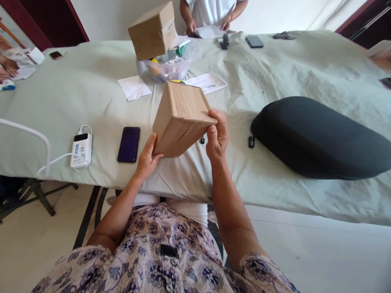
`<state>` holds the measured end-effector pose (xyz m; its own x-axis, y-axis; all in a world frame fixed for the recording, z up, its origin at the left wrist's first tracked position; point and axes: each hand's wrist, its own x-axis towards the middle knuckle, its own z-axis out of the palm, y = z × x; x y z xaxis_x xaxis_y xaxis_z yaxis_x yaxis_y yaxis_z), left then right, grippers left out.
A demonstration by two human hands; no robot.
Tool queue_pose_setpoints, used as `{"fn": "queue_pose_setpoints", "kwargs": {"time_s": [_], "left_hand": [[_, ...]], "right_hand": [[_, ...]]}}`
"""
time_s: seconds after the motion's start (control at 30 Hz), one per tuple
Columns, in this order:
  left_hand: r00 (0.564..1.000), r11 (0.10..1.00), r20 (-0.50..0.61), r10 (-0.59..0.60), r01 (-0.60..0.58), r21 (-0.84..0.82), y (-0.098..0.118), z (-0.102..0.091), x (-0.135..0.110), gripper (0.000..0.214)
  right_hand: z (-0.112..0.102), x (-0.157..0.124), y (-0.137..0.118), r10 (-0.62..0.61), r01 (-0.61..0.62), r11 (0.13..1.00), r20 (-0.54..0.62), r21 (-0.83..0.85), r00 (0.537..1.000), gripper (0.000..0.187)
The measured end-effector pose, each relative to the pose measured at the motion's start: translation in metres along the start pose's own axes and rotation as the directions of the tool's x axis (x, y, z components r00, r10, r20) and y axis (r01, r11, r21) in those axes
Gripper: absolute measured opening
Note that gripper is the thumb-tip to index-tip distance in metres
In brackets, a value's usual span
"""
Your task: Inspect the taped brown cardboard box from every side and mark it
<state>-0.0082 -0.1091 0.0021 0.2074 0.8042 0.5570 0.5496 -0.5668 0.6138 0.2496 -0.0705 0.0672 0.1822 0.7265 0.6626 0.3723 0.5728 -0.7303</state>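
I hold a taped brown cardboard box (180, 118) tilted above the near edge of the cloth-covered table (91, 93). My left hand (148, 156) grips its lower left corner, fingers closed round the edge. My right hand (217, 136) pinches the box's right corner between thumb and fingers. A second, similar cardboard box (152, 32) rests on top of a clear plastic bowl (168, 68) farther back.
A dark phone (128, 143) and a white power bank (81, 149) with cable lie to the left. A black cushion (317, 136) fills the right. Paper slips (134, 87) lie near the bowl. Another person's hands (192, 27) rest on paper at the far edge.
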Motion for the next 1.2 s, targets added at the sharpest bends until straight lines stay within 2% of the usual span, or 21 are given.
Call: {"fn": "queue_pose_setpoints", "kwargs": {"time_s": [0.17, 0.3, 0.4, 0.57, 0.67, 0.8, 0.97, 1.1, 1.2], "left_hand": [[0.998, 0.990, 0.019, -0.064, 0.066, -0.125, 0.003, -0.002, 0.005, 0.068], [0.992, 0.974, 0.112, -0.054, 0.077, -0.212, 0.007, -0.011, 0.015, 0.062], [0.982, 0.941, 0.175, -0.070, 0.123, -0.315, 0.002, -0.014, 0.017, 0.060], [0.975, 0.897, 0.112, -0.190, 0.218, -0.384, -0.009, -0.003, 0.009, 0.063], [0.961, 0.876, 0.107, -0.255, 0.276, -0.396, -0.006, 0.001, 0.008, 0.067], [0.959, 0.932, 0.028, -0.283, 0.282, -0.226, 0.013, -0.006, 0.020, 0.065], [0.980, 0.979, -0.025, -0.197, 0.196, -0.054, 0.050, -0.012, 0.050, 0.057], [0.986, 0.984, -0.075, -0.150, 0.141, -0.113, 0.076, -0.007, 0.075, 0.055], [0.979, 0.963, -0.084, -0.188, 0.167, -0.212, 0.088, -0.003, 0.093, 0.049]], "right_hand": [[-0.006, -0.005, 0.020, 0.057, -0.057, 0.998, -0.051, 0.001, 0.997, 0.064], [-0.007, -0.010, 0.037, 0.095, -0.090, 0.995, -0.143, 0.043, 0.985, 0.066], [-0.007, -0.011, 0.045, 0.103, -0.093, 0.993, -0.164, 0.070, 0.981, 0.065], [-0.008, -0.011, 0.050, 0.080, -0.075, 0.997, -0.176, 0.037, 0.981, 0.067], [-0.008, -0.012, 0.049, 0.062, -0.063, 0.998, -0.184, 0.005, 0.981, 0.067], [-0.007, -0.012, 0.039, 0.025, -0.038, 0.997, -0.210, -0.060, 0.977, 0.065], [-0.005, -0.015, 0.025, -0.002, -0.003, 1.000, -0.220, -0.018, 0.975, 0.058], [-0.005, -0.016, 0.019, 0.022, -0.029, 0.999, -0.195, -0.030, 0.981, 0.061], [-0.005, -0.017, 0.019, 0.044, -0.054, 0.997, -0.186, -0.046, 0.982, 0.063]]}}
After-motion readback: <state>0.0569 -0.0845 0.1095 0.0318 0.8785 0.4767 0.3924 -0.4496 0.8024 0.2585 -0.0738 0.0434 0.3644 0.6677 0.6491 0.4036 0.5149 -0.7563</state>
